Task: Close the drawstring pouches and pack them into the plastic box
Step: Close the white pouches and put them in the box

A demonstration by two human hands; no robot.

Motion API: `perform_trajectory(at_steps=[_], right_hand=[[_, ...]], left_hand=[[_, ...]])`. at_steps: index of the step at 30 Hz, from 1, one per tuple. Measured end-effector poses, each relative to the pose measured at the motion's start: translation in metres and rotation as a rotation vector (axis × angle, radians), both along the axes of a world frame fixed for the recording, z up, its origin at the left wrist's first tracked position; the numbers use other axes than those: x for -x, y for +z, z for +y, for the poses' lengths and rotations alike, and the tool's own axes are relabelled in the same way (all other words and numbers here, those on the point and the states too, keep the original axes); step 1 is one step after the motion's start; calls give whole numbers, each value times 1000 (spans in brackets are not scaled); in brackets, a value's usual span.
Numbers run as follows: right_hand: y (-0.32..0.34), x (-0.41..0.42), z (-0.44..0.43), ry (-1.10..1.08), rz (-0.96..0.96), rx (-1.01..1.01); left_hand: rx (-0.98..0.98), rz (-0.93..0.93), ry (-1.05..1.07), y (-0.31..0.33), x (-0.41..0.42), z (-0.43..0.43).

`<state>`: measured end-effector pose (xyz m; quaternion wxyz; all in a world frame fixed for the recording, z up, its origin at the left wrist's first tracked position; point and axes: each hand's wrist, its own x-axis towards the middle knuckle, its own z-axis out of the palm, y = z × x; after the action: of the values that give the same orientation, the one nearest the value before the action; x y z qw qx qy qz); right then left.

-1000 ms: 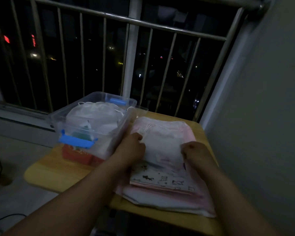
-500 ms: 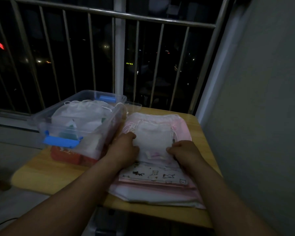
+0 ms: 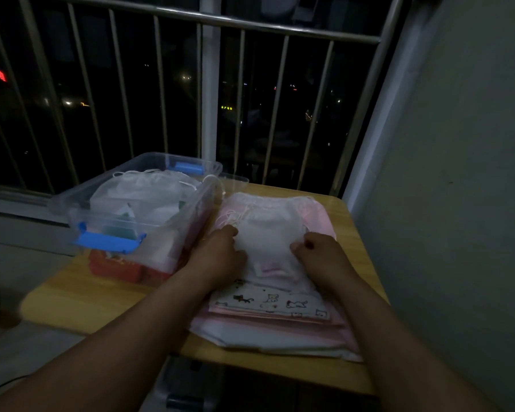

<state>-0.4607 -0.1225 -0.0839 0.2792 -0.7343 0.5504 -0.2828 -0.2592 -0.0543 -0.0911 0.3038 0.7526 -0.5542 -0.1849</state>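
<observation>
The white pouch (image 3: pixel 268 236) atop the stack (image 3: pixel 274 328) is pinched at its sides by the left grip (image 3: pixel 220 251) and right grip (image 3: pixel 318 254), beside the plastic box (image 3: pixel 131 226).

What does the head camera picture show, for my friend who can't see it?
The left hand and right hand hold a white drawstring pouch atop a stack of pouches on a wooden table. Beside it sits a clear plastic box holding packed pouches.

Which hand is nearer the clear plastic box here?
Left. The left hand grips the white pouch beside the plastic box; the right hand grips its far side, farther away.
</observation>
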Motion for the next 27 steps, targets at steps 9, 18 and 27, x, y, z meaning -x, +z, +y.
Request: perform_trajectory(at_steps=[9,18,27], right_hand=[[8,4,6,-77,-659,-206],[12,18,30,101,-818,-489],[27,20,34,137,-887,-804]], left_hand=[[152,560,57,29,11,8],[-25,977,-32,35,17,16],[-72,1209,-75,37,14,14]])
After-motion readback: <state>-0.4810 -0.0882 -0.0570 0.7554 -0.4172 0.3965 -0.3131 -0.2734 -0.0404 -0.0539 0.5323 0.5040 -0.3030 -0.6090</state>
